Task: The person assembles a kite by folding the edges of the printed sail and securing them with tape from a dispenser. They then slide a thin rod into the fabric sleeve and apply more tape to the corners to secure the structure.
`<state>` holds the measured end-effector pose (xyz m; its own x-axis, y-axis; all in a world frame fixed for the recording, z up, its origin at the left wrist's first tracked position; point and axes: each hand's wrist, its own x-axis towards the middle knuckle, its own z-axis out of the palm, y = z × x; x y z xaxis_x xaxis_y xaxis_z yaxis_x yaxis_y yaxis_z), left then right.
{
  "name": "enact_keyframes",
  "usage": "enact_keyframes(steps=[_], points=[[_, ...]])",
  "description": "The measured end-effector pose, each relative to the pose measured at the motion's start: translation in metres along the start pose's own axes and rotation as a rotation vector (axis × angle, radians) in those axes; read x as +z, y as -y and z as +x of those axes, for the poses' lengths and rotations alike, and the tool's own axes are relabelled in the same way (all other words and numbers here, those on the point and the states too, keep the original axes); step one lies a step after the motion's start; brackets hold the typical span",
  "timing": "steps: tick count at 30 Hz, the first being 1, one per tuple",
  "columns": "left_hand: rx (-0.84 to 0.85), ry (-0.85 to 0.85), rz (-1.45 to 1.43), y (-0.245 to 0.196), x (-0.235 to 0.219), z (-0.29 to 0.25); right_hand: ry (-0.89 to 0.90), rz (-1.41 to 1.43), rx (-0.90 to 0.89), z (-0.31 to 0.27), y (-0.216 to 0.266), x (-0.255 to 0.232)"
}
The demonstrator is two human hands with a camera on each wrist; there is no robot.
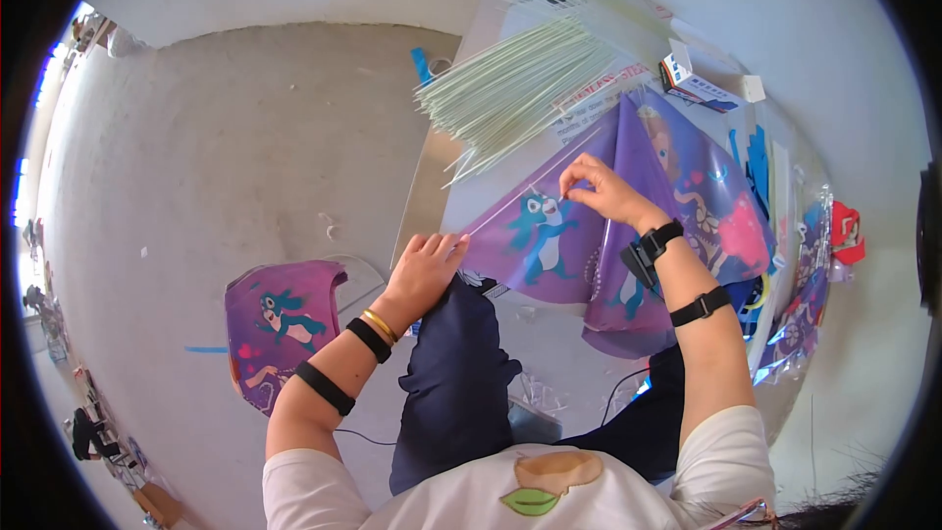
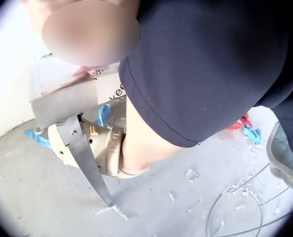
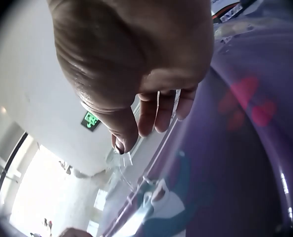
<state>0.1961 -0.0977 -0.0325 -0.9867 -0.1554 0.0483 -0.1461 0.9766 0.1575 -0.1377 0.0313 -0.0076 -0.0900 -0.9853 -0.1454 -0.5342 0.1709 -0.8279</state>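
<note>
A purple printed plastic sheet [image 1: 549, 226] with a blue-green cartoon animal spreads over the work surface toward my knees. My left hand [image 1: 424, 273] grips its left corner, thumb along the edge. In the left wrist view that hand [image 2: 89, 34] is blurred at the top. Over the sheet's upper edge, my right hand [image 1: 606, 194] is raised with thumb and forefinger together. The right wrist view shows this right hand [image 3: 136, 64] pinching a small clear strip [image 3: 126, 160], with the other fingers bent loosely. A thin pale line runs along the sheet's edge between both hands.
A bundle of thin pale rods [image 1: 520, 88] lies on the board behind the sheet. An opened small box [image 1: 702, 83] stands at the back right. Another purple printed piece [image 1: 285, 324] is on the left. Clear scraps [image 2: 192, 174] litter the floor near a metal bracket [image 2: 89, 163].
</note>
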Motion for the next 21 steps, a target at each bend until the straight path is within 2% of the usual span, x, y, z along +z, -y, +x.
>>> enact_keyframes(steps=[3,15,19,21], points=[[-0.002,-0.013,-0.007,0.0,0.003,-0.001,0.02,0.179,0.216,-0.003,0.005,-0.021],[0.013,-0.065,0.024,0.001,0.003,0.0,-0.035,0.41,0.235,0.003,-0.014,-0.053],[0.014,-0.068,0.023,0.001,0.002,-0.001,-0.019,0.384,0.245,0.01,-0.002,-0.051],[-0.005,-0.016,0.0,0.001,0.001,-0.002,0.018,0.379,0.219,0.016,0.011,-0.047]])
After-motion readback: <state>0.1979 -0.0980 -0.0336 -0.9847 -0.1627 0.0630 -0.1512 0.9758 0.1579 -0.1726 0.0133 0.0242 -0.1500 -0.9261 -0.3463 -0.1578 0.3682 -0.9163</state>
